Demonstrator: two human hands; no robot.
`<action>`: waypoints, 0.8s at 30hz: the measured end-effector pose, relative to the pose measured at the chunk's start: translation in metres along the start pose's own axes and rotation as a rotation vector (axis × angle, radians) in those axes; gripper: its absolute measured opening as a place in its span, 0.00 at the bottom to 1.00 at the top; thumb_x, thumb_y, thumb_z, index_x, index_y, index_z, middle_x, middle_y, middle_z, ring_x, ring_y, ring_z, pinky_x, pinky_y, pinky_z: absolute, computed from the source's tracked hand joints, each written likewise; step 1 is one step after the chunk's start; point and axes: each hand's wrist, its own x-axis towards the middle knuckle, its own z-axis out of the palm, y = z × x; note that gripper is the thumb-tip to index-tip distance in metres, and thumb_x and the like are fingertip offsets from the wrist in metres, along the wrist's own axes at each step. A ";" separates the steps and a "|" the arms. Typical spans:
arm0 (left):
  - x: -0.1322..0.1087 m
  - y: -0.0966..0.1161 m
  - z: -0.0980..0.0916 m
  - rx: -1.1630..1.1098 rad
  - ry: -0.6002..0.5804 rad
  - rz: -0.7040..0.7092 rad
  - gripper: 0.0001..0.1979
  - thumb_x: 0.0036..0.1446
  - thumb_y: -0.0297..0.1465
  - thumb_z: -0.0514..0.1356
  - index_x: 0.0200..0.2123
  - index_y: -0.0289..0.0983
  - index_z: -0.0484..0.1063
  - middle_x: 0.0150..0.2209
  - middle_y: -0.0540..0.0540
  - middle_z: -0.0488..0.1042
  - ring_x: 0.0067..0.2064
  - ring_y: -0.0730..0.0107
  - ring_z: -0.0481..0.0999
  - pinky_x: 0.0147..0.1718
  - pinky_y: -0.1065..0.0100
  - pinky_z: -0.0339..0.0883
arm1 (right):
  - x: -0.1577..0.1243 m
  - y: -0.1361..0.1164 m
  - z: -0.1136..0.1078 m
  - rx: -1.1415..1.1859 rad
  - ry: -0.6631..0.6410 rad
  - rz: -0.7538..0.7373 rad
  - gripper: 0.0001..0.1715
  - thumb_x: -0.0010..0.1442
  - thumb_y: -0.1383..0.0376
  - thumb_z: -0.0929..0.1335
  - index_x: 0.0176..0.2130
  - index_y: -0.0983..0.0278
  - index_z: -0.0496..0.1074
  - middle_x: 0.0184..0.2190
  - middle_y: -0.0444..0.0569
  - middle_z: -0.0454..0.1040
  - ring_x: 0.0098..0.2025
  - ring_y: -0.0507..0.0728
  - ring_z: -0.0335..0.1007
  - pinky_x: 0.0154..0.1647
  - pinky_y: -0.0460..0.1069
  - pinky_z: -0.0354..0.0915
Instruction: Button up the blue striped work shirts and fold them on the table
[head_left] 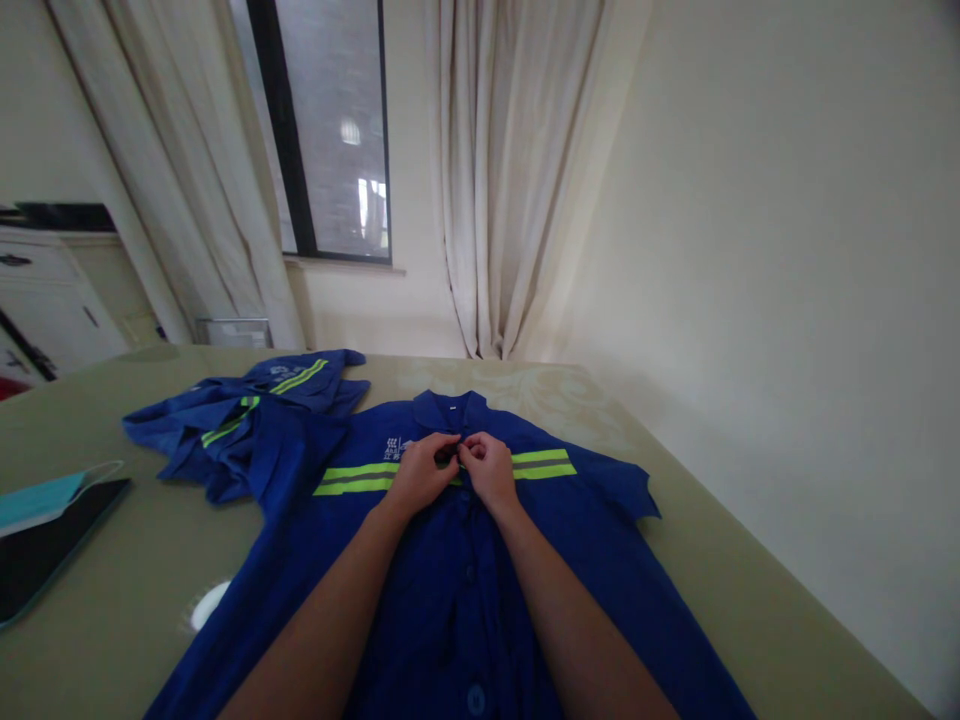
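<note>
A blue work jacket [420, 580] with a yellow-green reflective stripe across the chest lies spread out, front side up, its collar pointing away from me. My left hand [422, 472] pinches the front edge of the jacket just below the collar. Close beside it, my right hand [487, 466] also has its fingertips pressed together on the front placket. The fingertips of both hands nearly meet, and what exactly lies between them is too small to make out. Lower on the placket, dark round buttons show, one large button [476, 698] near the bottom of the view.
Another blue garment [247, 410] with reflective stripes lies crumpled at the back left. A light-blue face mask [41, 503] rests on a dark flat tablet-like object [67, 550] at the left. The greenish-beige table [165, 560] borders a wall [787, 300] on the right.
</note>
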 end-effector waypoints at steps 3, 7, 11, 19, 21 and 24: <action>0.001 -0.003 0.002 0.005 -0.004 -0.017 0.16 0.55 0.24 0.62 0.48 0.37 0.79 0.43 0.44 0.84 0.41 0.63 0.84 0.46 0.61 0.77 | -0.001 -0.002 0.000 -0.071 0.004 -0.004 0.07 0.57 0.61 0.69 0.31 0.62 0.75 0.20 0.42 0.74 0.23 0.54 0.69 0.27 0.46 0.59; 0.002 -0.005 0.004 -0.009 -0.017 -0.041 0.17 0.55 0.24 0.62 0.48 0.37 0.79 0.43 0.44 0.84 0.41 0.64 0.84 0.46 0.62 0.78 | -0.001 -0.004 -0.001 -0.109 0.006 -0.012 0.06 0.59 0.62 0.69 0.32 0.61 0.76 0.22 0.42 0.75 0.25 0.54 0.71 0.28 0.46 0.59; 0.003 -0.005 0.004 0.003 -0.022 -0.065 0.18 0.53 0.20 0.61 0.46 0.38 0.79 0.40 0.46 0.84 0.39 0.65 0.84 0.44 0.64 0.78 | -0.002 -0.006 -0.001 -0.141 -0.017 -0.021 0.05 0.60 0.63 0.69 0.32 0.60 0.76 0.22 0.42 0.76 0.25 0.54 0.70 0.27 0.46 0.58; 0.003 -0.001 0.003 0.057 0.013 -0.084 0.13 0.57 0.23 0.60 0.43 0.40 0.79 0.38 0.47 0.84 0.38 0.64 0.83 0.42 0.64 0.75 | -0.003 -0.007 0.000 -0.153 -0.008 -0.027 0.04 0.60 0.63 0.70 0.32 0.60 0.75 0.23 0.42 0.76 0.26 0.54 0.71 0.28 0.46 0.59; 0.003 -0.001 0.003 0.056 0.029 -0.099 0.11 0.59 0.25 0.60 0.43 0.39 0.78 0.38 0.46 0.84 0.38 0.64 0.83 0.42 0.64 0.75 | -0.003 -0.006 0.001 -0.146 0.008 -0.034 0.05 0.60 0.63 0.70 0.33 0.60 0.75 0.24 0.42 0.76 0.27 0.54 0.71 0.28 0.46 0.59; 0.004 -0.003 0.003 0.055 0.049 -0.126 0.08 0.58 0.25 0.61 0.40 0.39 0.77 0.35 0.46 0.84 0.36 0.63 0.83 0.40 0.64 0.75 | -0.002 -0.006 0.001 -0.153 0.011 -0.039 0.04 0.60 0.63 0.70 0.33 0.60 0.75 0.25 0.42 0.76 0.27 0.54 0.71 0.29 0.46 0.59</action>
